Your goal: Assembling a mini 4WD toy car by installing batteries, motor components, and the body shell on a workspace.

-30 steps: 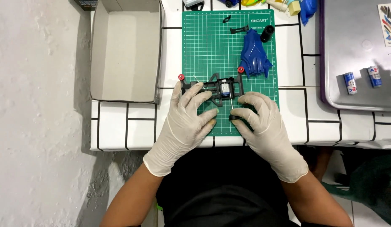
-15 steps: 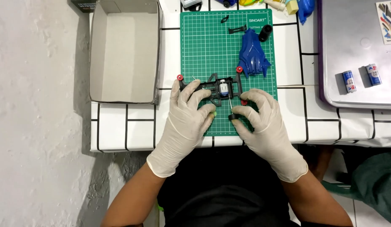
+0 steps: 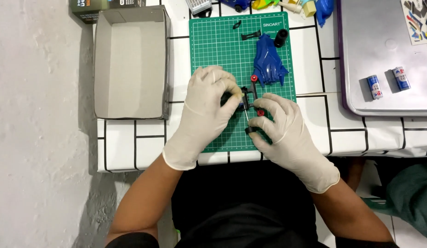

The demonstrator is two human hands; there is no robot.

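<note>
Nearest are two arms coming up from the bottom, both hands in thin white gloves. The right hand (image 3: 280,126) rests on the near part of the green cutting mat (image 3: 213,55). Its fingers are curled around a small black wheel (image 3: 251,130) and the near end of a small black toy car frame (image 3: 246,98). The left hand (image 3: 206,112) lies just beside it on the left. Its fingers are bent and pinch the left side of the same frame. So both hands are grasping the toy car frame, and it sits between them, in the middle of the mat. The frame has little red round parts (image 3: 254,78) on its far end and near the right hand's fingers. A thin pale rod (image 3: 246,115) sticks out of the frame toward the near side.

The mat lies on a white tabletop (image 3: 144,147) with black lines like tiles.

A bit farther on the mat, just past the frame, lies a blue toy car shell (image 3: 268,64). Past that are some small black bits (image 3: 250,35) and a short black tube (image 3: 281,37).

To the left of the mat stands an open cardboard box (image 3: 130,64). To the right is a grey metal tray (image 3: 383,50) with two small batteries (image 3: 374,87) lying in it, side by side but apart.
</note>
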